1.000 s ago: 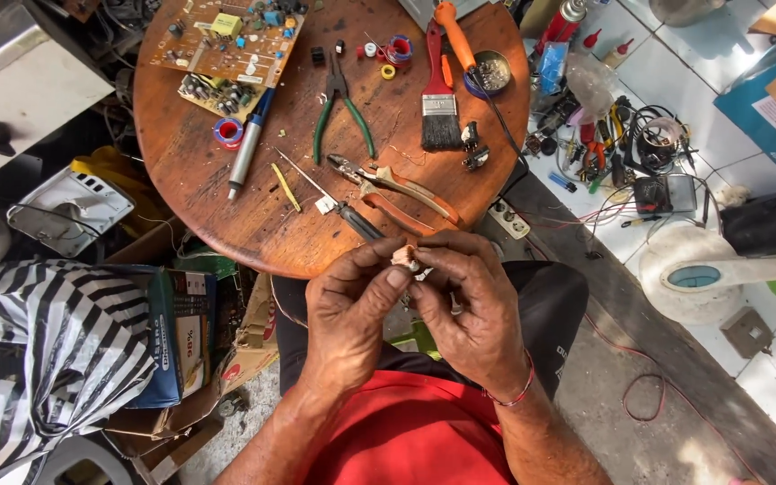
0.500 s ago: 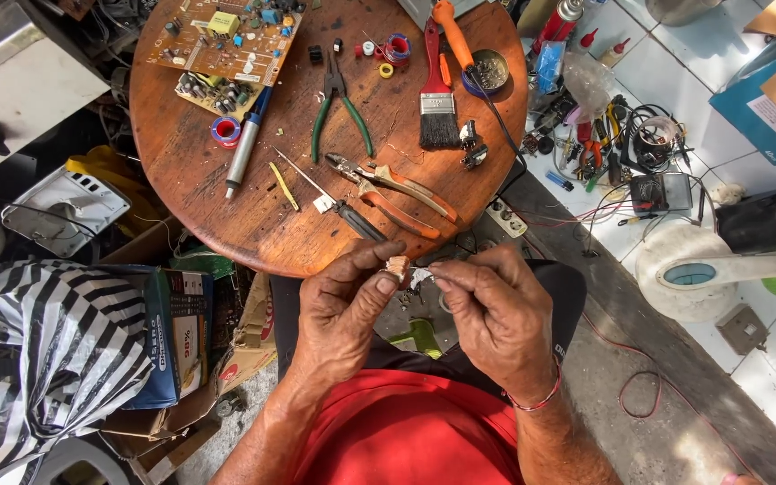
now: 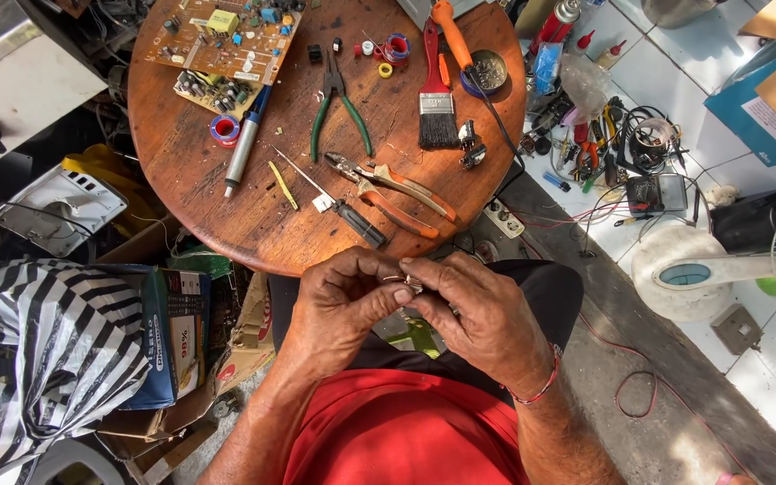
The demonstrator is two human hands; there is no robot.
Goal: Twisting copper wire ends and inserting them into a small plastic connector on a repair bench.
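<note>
My left hand and my right hand meet over my lap, just this side of the round wooden table. The fingertips of both are pinched together on 1 small metal part, which sits between them at the point where the 2 hands touch; it is too small for me to tell what it is. A red cord bracelet circles my right wrist. Nearest on the table, close to its edge, lie orange-handled pliers and a black-handled screwdriver, with a thin yellow tool just to their left. Further in are green-handled pliers, a silver pen-shaped tool beside a roll of tape, and a red-handled paintbrush. At the far side sit 2 circuit boards. On the floor to my left there is a striped bag, and to my right a white fan.
</note>
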